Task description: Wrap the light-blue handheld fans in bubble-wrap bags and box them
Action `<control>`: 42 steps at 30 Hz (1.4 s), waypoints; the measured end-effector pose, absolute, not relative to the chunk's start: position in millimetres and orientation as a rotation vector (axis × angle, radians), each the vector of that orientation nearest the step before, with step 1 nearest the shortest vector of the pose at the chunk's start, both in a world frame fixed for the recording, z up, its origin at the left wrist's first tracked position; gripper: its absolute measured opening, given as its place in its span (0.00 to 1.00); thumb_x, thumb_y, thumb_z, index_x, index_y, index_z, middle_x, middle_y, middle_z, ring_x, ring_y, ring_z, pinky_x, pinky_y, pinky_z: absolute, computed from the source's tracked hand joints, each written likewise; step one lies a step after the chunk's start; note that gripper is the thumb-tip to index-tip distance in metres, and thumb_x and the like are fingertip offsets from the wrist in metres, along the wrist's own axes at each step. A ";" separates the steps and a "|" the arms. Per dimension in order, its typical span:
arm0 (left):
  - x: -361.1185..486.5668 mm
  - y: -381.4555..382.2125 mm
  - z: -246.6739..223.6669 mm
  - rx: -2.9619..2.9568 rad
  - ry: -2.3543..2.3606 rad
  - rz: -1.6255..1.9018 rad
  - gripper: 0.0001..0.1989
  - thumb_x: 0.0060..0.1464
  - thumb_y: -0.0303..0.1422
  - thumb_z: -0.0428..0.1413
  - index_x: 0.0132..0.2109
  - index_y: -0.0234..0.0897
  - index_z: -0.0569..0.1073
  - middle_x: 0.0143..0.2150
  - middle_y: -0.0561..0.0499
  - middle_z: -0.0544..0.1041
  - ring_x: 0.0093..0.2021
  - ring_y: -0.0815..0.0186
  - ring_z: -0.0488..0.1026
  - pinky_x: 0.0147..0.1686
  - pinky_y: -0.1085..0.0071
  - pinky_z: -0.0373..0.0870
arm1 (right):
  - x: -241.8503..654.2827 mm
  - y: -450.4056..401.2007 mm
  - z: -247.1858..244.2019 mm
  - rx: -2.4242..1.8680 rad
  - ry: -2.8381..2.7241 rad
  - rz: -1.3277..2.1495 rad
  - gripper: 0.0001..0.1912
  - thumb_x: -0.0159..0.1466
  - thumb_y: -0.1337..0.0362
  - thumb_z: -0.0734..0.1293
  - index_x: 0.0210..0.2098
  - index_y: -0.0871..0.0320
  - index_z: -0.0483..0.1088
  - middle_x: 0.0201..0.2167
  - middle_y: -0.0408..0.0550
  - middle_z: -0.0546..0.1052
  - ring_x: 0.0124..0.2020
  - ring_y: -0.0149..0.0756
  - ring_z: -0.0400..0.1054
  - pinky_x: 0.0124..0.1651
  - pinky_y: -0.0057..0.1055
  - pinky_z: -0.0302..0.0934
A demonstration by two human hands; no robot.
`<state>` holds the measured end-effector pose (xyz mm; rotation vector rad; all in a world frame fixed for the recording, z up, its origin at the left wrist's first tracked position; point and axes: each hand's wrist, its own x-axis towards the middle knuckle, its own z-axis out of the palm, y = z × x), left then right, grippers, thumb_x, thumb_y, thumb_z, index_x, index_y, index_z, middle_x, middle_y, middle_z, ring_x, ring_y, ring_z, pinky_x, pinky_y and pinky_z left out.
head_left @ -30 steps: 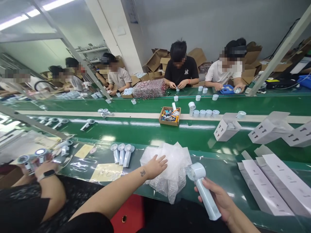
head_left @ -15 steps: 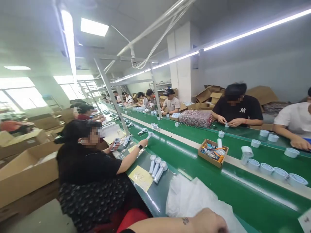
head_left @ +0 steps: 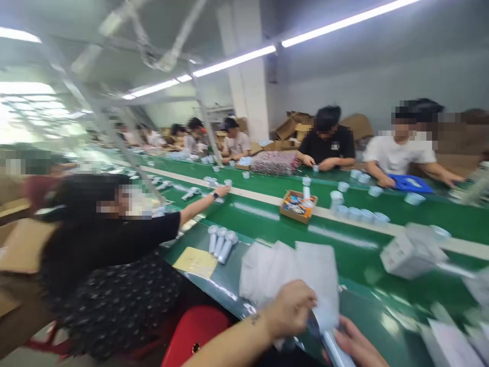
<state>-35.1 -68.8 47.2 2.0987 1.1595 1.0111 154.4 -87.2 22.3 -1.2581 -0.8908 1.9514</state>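
Note:
Near the bottom centre, my left hand [head_left: 292, 308] is closed, pinching the edge of a translucent white bag [head_left: 319, 270]. My right hand [head_left: 357, 344] wraps round a pale blue-white handle [head_left: 336, 349] to its right. The handle's upper end lies at the bag, where the two overlap; how far it is inside is blurred. More white bags [head_left: 263, 270] lie on the bench just beyond my left hand. Three white handheld devices [head_left: 221, 242] rest side by side to the left, beside a yellow sheet [head_left: 196, 261].
A person in black [head_left: 114, 244] at the left reaches over the green belt [head_left: 252, 219]. A cardboard tool box [head_left: 298, 206] stands on the belt's middle strip, with white cups [head_left: 355, 214] to its right. A red stool [head_left: 198, 331] is below. Other people sit opposite.
The view has swung right and down. My left hand now pinches a bag, and my right hand has come into view with the handle. The person at the left reaches further out.

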 end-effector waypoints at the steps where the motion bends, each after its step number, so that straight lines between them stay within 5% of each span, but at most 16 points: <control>1: -38.1 -71.9 50.9 2.109 1.106 1.008 0.10 0.58 0.30 0.49 0.36 0.36 0.75 0.31 0.43 0.77 0.35 0.60 0.73 0.38 0.63 0.72 | 158.7 -94.7 24.8 -1.264 -0.800 1.952 0.29 0.57 0.45 0.72 0.52 0.53 0.66 0.29 0.49 0.77 0.27 0.45 0.76 0.22 0.36 0.70; 8: -33.5 -72.1 59.6 2.395 0.973 1.154 0.08 0.62 0.24 0.47 0.38 0.35 0.70 0.31 0.47 0.74 0.33 0.65 0.70 0.34 0.71 0.70 | 153.1 -99.8 52.9 -1.171 -0.474 1.930 0.30 0.48 0.49 0.78 0.43 0.56 0.65 0.25 0.42 0.76 0.23 0.36 0.72 0.19 0.28 0.68; 13: -22.0 -75.0 45.1 2.416 1.092 0.940 0.10 0.63 0.26 0.46 0.37 0.36 0.71 0.30 0.48 0.75 0.31 0.65 0.71 0.32 0.71 0.68 | 155.9 -101.6 43.1 -1.261 -0.358 1.751 0.30 0.49 0.48 0.76 0.44 0.57 0.66 0.25 0.44 0.76 0.24 0.36 0.71 0.24 0.29 0.67; 20: 26.8 -56.0 60.5 1.621 1.168 0.598 0.07 0.54 0.32 0.53 0.30 0.35 0.73 0.25 0.53 0.73 0.28 0.68 0.69 0.30 0.73 0.64 | 184.5 -109.3 21.0 -1.603 -0.624 1.532 0.22 0.50 0.48 0.72 0.20 0.55 0.60 0.16 0.35 0.60 0.20 0.27 0.54 0.22 0.25 0.52; 27: 38.7 -40.3 70.0 1.155 1.133 0.464 0.12 0.47 0.39 0.59 0.32 0.34 0.73 0.22 0.57 0.65 0.21 0.73 0.58 0.22 0.76 0.54 | 253.5 -121.8 70.3 -1.651 -0.975 1.592 0.19 0.58 0.46 0.66 0.26 0.55 0.65 0.28 0.41 0.66 0.32 0.35 0.64 0.37 0.34 0.68; 29: 37.5 -36.4 70.8 1.206 1.086 0.515 0.18 0.50 0.44 0.58 0.41 0.34 0.74 0.29 0.53 0.70 0.26 0.70 0.64 0.26 0.75 0.61 | 253.6 -116.3 76.5 -1.550 -0.882 1.606 0.20 0.58 0.45 0.67 0.26 0.55 0.65 0.28 0.41 0.67 0.33 0.35 0.65 0.39 0.35 0.68; 31: 37.6 -29.7 67.3 1.402 1.002 0.545 0.33 0.45 0.49 0.63 0.55 0.37 0.69 0.47 0.43 0.73 0.41 0.60 0.71 0.36 0.69 0.69 | 244.4 -106.8 74.9 -1.391 -0.775 1.653 0.21 0.56 0.44 0.68 0.26 0.56 0.65 0.28 0.41 0.68 0.33 0.35 0.66 0.41 0.36 0.69; 33: 40.9 -22.8 58.2 1.656 0.890 0.469 0.48 0.35 0.48 0.69 0.63 0.42 0.63 0.63 0.38 0.62 0.56 0.51 0.67 0.47 0.62 0.70 | 233.9 -94.1 66.8 -1.266 -0.749 1.707 0.22 0.55 0.43 0.69 0.29 0.57 0.67 0.30 0.42 0.71 0.34 0.35 0.69 0.42 0.37 0.69; 34: 43.9 -20.2 52.1 1.753 0.851 0.430 0.47 0.35 0.47 0.70 0.63 0.43 0.64 0.65 0.39 0.60 0.58 0.50 0.65 0.50 0.60 0.70 | 231.3 -86.5 61.1 -1.275 -0.821 1.702 0.23 0.56 0.42 0.68 0.30 0.57 0.68 0.30 0.43 0.72 0.33 0.35 0.70 0.41 0.37 0.70; 38: 54.1 -13.7 29.2 1.867 0.980 0.547 0.10 0.56 0.39 0.54 0.40 0.39 0.76 0.43 0.45 0.75 0.45 0.58 0.72 0.48 0.61 0.70 | 253.9 -46.6 30.5 -1.733 -1.255 1.287 0.22 0.62 0.43 0.62 0.30 0.55 0.73 0.32 0.48 0.76 0.36 0.43 0.73 0.37 0.39 0.69; 40: 51.5 -9.8 24.8 1.794 1.158 0.651 0.12 0.57 0.40 0.52 0.33 0.38 0.74 0.34 0.49 0.75 0.38 0.60 0.73 0.42 0.63 0.72 | 279.5 -24.1 11.9 -1.951 -1.264 1.015 0.17 0.62 0.48 0.66 0.39 0.54 0.75 0.43 0.56 0.76 0.48 0.53 0.70 0.46 0.48 0.66; 42: 43.3 -4.5 25.6 1.638 1.296 0.706 0.15 0.56 0.45 0.53 0.30 0.38 0.73 0.29 0.51 0.73 0.33 0.61 0.72 0.34 0.67 0.72 | 302.7 -5.6 -6.7 -2.121 -1.213 0.826 0.23 0.58 0.53 0.71 0.51 0.53 0.71 0.57 0.65 0.68 0.59 0.63 0.59 0.53 0.60 0.56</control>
